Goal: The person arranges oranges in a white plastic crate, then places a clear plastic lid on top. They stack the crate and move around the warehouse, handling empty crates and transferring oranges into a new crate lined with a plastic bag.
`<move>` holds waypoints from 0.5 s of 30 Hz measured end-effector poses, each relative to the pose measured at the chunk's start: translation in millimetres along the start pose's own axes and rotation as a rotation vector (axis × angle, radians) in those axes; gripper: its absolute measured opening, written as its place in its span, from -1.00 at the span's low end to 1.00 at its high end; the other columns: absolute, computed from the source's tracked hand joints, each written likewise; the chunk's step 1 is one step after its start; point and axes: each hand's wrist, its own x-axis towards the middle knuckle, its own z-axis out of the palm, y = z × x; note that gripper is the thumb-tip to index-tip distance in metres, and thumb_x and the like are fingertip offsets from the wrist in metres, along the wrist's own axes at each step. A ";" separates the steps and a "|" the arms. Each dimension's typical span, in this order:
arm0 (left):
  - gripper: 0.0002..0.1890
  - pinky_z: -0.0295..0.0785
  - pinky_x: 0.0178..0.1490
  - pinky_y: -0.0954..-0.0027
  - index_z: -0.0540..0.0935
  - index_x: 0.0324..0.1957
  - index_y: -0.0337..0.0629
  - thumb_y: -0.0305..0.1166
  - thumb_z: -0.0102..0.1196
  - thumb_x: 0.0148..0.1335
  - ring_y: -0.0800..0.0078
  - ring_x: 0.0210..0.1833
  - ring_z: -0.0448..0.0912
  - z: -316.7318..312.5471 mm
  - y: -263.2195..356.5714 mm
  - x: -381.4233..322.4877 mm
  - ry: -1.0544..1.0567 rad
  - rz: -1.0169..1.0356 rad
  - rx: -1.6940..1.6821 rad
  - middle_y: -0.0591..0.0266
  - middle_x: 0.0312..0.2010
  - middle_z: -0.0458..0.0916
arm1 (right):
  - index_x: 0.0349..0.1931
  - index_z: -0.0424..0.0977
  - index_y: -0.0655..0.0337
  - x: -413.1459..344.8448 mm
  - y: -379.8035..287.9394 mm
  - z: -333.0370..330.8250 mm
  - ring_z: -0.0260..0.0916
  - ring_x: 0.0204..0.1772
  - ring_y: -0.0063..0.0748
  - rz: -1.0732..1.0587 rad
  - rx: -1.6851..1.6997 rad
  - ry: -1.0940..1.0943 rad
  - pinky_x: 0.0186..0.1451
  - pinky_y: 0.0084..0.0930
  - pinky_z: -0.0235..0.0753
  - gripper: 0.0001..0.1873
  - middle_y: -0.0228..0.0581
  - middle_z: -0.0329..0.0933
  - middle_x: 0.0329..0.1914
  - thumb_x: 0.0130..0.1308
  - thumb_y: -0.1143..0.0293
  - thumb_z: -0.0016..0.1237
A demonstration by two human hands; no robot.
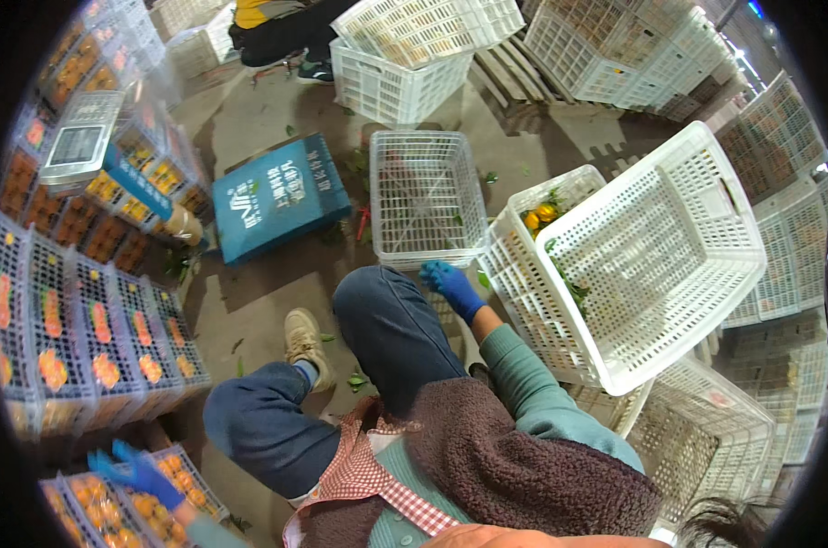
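Note:
My left hand (136, 472), in a blue glove, is over clear plastic baskets of orange citrus fruit (98, 510) at the lower left. Its fingers are spread and slightly blurred, with nothing visible in them. My right hand (451, 288), gloved in blue too, is beside my raised knee at the near edge of a clear plastic basket (427, 195). Its fingers are curled there; whether they grip the rim is hidden. The clear basket stands on the floor and holds no fruit, though a few leaves show in or beneath it.
Right of it, a tilted white crate (660, 240) rests on another white crate (537, 301) holding orange fruit with leaves (544, 214). A blue cardboard box (277, 198) lies ahead. Packed fruit baskets (98, 329) and a scale (78, 147) are left. Another person's leg (277, 41) shows beyond.

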 end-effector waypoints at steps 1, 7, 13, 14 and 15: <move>-0.45 0.28 0.22 0.23 0.20 0.27 -0.31 -0.35 0.02 0.30 0.21 0.20 0.33 56.5 41.9 -3.8 -0.078 -0.035 -0.281 -0.01 0.18 0.33 | -0.09 0.44 0.26 -5.4 6.2 -4.3 0.47 -0.28 -0.41 0.029 -0.091 0.036 -0.16 -0.50 0.47 -0.71 -0.21 0.53 -0.30 0.32 0.25 -0.13; -0.60 0.29 0.11 0.49 0.38 0.21 -0.24 -0.48 -0.06 0.33 0.52 -0.02 0.46 189.3 297.1 -17.6 -1.000 0.198 -1.088 0.25 -0.07 0.52 | 0.01 0.41 0.25 -41.4 -7.8 -34.8 0.50 -0.10 -0.28 -0.243 -0.696 0.254 -0.01 -0.42 0.43 -0.64 -0.09 0.54 -0.13 0.34 0.21 -0.17; -0.68 0.40 -0.01 0.52 0.48 0.10 -0.30 -0.50 -0.02 0.31 0.55 -0.11 0.51 189.0 423.1 -35.6 -1.254 0.645 -1.312 0.22 -0.09 0.56 | 0.00 0.45 0.21 -151.3 12.1 -75.6 0.50 -0.04 -0.11 -0.120 -0.530 0.630 -0.01 -0.27 0.46 -0.62 0.01 0.52 -0.07 0.28 0.17 -0.11; -0.68 0.40 0.00 0.51 0.48 0.10 -0.31 -0.50 -0.02 0.31 0.54 -0.10 0.51 189.6 437.5 -42.2 -1.278 0.709 -1.326 0.22 -0.07 0.56 | 0.01 0.45 0.23 -174.4 21.4 -81.5 0.51 -0.03 -0.19 -0.092 -0.450 0.706 -0.02 -0.34 0.47 -0.61 -0.01 0.53 -0.06 0.29 0.17 -0.11; -0.68 0.40 0.01 0.50 0.48 0.10 -0.31 -0.49 -0.01 0.31 0.53 -0.09 0.51 188.3 451.3 -48.2 -1.311 0.753 -1.364 0.22 -0.06 0.56 | 0.01 0.45 0.23 -196.3 30.5 -87.9 0.51 -0.04 -0.21 -0.079 -0.431 0.813 -0.02 -0.36 0.47 -0.61 -0.04 0.54 -0.07 0.30 0.17 -0.11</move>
